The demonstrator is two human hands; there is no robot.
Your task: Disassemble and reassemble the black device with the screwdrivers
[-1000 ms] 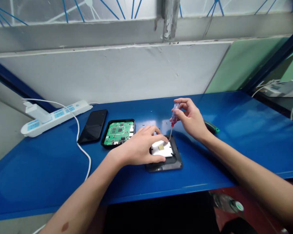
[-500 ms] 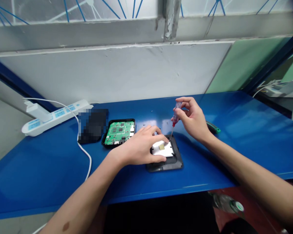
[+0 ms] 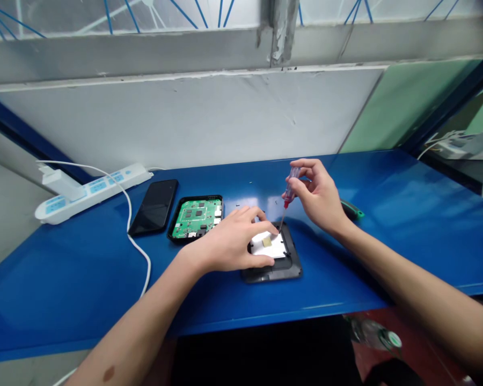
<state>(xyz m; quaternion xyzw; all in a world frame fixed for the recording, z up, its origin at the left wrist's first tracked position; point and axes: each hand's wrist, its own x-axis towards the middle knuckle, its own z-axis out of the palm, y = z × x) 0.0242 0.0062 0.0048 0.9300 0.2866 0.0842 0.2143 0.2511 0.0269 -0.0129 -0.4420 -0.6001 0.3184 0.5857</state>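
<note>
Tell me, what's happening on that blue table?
A person's right hand holds a screwdriver, its tip pointing down at the far right corner of a white plate on a black plastic cover. The left hand is spread over the plate and cover. To the left sits an open black case with a green circuit board inside, then a smartphone. Whether the tip sits in a screw is too small to see.

Table (image 3: 418, 214), glossy blue. Centre: screwdriver (image 3: 291, 187), translucent violet, red collar (image 3: 286, 204); cover (image 3: 292, 262), black; plate (image 3: 274, 250), white, tan square (image 3: 266, 242). Centre left: circuit board (image 3: 189, 214), green, white-marked.
</note>
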